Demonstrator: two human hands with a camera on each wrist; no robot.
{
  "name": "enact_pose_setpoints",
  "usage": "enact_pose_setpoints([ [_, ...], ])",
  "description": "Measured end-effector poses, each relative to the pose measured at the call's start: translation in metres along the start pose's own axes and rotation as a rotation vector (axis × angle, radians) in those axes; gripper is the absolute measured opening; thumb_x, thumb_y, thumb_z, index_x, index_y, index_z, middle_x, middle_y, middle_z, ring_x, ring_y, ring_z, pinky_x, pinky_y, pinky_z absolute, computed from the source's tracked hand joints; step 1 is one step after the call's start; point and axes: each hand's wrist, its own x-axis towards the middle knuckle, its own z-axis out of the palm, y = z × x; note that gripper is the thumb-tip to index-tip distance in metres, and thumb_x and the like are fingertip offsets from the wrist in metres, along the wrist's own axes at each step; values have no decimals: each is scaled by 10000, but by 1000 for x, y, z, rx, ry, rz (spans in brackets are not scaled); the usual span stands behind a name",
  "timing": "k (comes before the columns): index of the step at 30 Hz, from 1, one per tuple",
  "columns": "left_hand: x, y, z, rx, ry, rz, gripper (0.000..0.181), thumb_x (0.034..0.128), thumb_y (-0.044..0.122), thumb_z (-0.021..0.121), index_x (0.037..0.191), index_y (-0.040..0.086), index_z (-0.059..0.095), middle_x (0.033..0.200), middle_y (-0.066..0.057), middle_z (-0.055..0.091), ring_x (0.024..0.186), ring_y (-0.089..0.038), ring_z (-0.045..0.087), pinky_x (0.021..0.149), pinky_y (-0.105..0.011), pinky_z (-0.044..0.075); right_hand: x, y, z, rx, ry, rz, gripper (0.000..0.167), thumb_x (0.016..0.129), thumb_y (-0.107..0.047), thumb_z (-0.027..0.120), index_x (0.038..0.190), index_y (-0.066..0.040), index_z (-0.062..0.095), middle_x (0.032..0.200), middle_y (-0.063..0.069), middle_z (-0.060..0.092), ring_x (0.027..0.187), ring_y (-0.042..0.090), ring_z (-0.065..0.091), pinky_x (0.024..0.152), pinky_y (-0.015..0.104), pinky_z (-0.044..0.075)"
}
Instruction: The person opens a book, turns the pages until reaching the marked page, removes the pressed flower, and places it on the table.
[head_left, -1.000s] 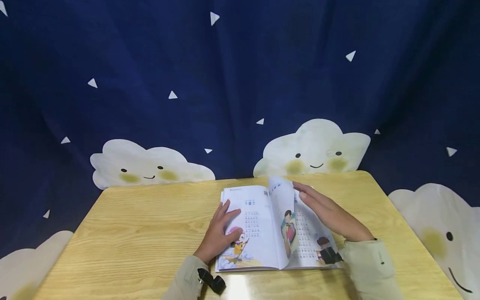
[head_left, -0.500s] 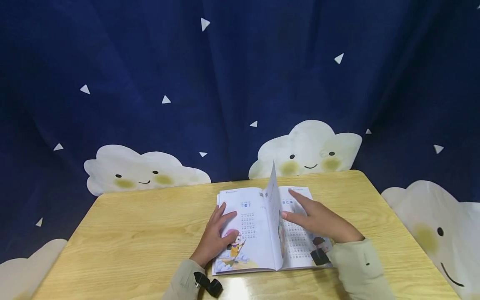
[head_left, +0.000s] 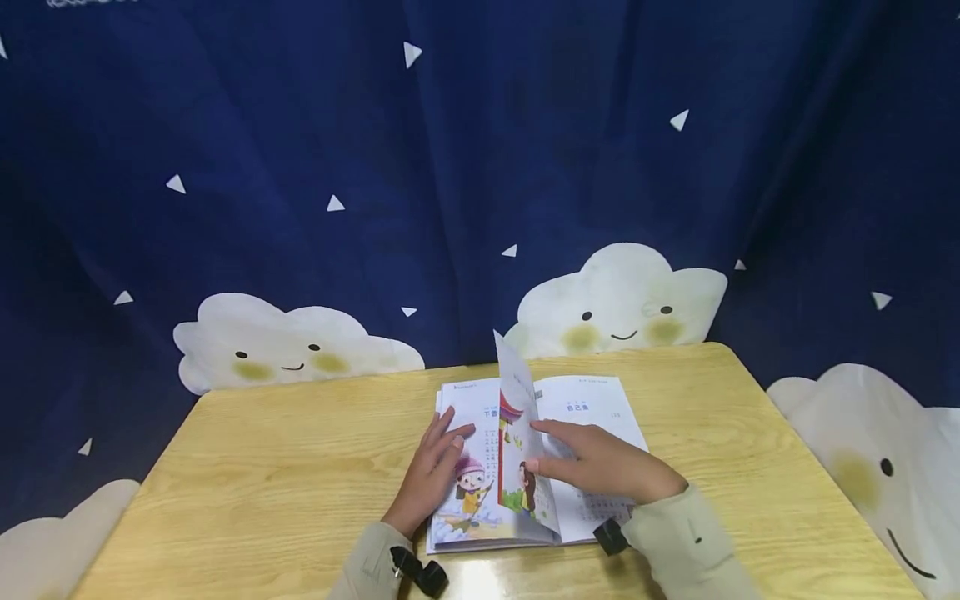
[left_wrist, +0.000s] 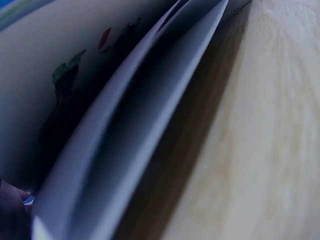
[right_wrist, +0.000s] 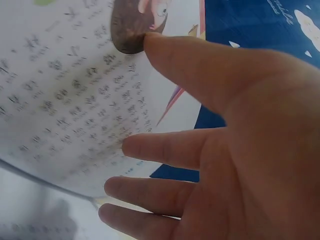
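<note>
An illustrated book (head_left: 592,400) lies spread on the table, and one of its leaves (head_left: 517,425) stands raised over the fold, leaning left. My right hand (head_left: 607,458) touches that leaf from the right with straight, spread fingers; in the right wrist view the thumb and fingertips (right_wrist: 135,145) meet its printed side. On the left page, my left hand (head_left: 431,475) rests with fingers spread near the outer edge, beside a drawing of a child with a broom (head_left: 472,492). The left wrist view shows page edges (left_wrist: 150,130) close up, lifted a little from the wood.
The wooden table (head_left: 300,467) extends to both sides of the book. Behind it hangs a dark blue curtain (head_left: 465,167) with white triangles and smiling clouds. A small black device (head_left: 420,571) sits at the left wrist, another (head_left: 611,537) at the right.
The raised leaf has swung from the right side past upright to lean left, my right hand following it leftward. My left hand has stayed on the left page.
</note>
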Motion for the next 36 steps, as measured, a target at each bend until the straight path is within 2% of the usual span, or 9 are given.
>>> enact_pose_setpoints([
  [7, 3, -1, -1, -99, 1, -48, 550, 1064, 383, 199, 1278, 117, 630, 1564, -51, 298, 1469, -310, 114, 1151, -579, 63, 10, 1, 15, -30, -39, -106, 676, 938, -509, 550, 1459, -97, 423, 1469, 122, 436, 1355, 307, 389, 1088, 525, 331],
  [10, 6, 2, 0, -147, -4, -81, 566, 1060, 411, 184, 1390, 95, 519, 1572, -34, 283, 1474, -274, 107, 1168, -533, 66, 10, 2, 16, -50, -40, -147, 623, 967, -438, 538, 1455, -68, 421, 1470, 143, 428, 1359, 322, 382, 1098, 520, 316],
  [14, 6, 3, 1, -209, -6, -141, 575, 1052, 446, 194, 1520, 129, 300, 1595, -55, 212, 1476, -237, 100, 1179, -485, 79, 11, 1, 18, -42, -60, -134, 584, 983, -409, 519, 1444, -61, 435, 1485, 204, 387, 1379, 367, 339, 1116, 533, 277],
  [19, 1, 0, -1, -258, -3, -224, 627, 1044, 473, 195, 1540, 88, 202, 1606, -68, 161, 1474, -241, 92, 1180, -483, 83, 13, -2, 25, -42, -82, -100, 621, 945, -420, 580, 1428, -50, 454, 1493, 271, 333, 1380, 428, 306, 1116, 567, 252],
  [22, 0, -1, -2, -265, -15, -265, 647, 1034, 503, 203, 1551, 117, 162, 1611, -31, 148, 1474, -218, 83, 1181, -476, 84, 14, -2, 30, -70, -79, -87, 640, 904, -389, 649, 1411, -41, 473, 1487, 279, 337, 1362, 450, 325, 1103, 582, 262],
  [27, 0, 0, -1, -286, -20, -276, 653, 1022, 529, 232, 1554, 156, 172, 1606, -19, 175, 1470, -214, 112, 1178, -488, 86, 16, -2, 34, -103, -64, -65, 667, 853, -369, 710, 1402, -60, 492, 1487, 262, 350, 1348, 463, 338, 1096, 597, 262],
  [32, 0, 0, -1, -348, -15, -221, 570, 1045, 444, 275, 1554, 216, 159, 1593, -12, 217, 1456, -189, 159, 1177, -475, 100, 16, -1, 36, -134, -52, -47, 670, 826, -362, 741, 1385, -70, 515, 1491, 235, 362, 1344, 462, 344, 1087, 605, 271],
  [36, 1, 0, -2, -299, 14, -172, 564, 1041, 392, 350, 1550, 215, 185, 1601, 11, 184, 1464, -182, 135, 1177, -481, 106, 18, -2, 38, -159, -56, -30, 652, 838, -364, 731, 1392, -95, 515, 1510, 196, 353, 1358, 439, 335, 1094, 595, 269],
])
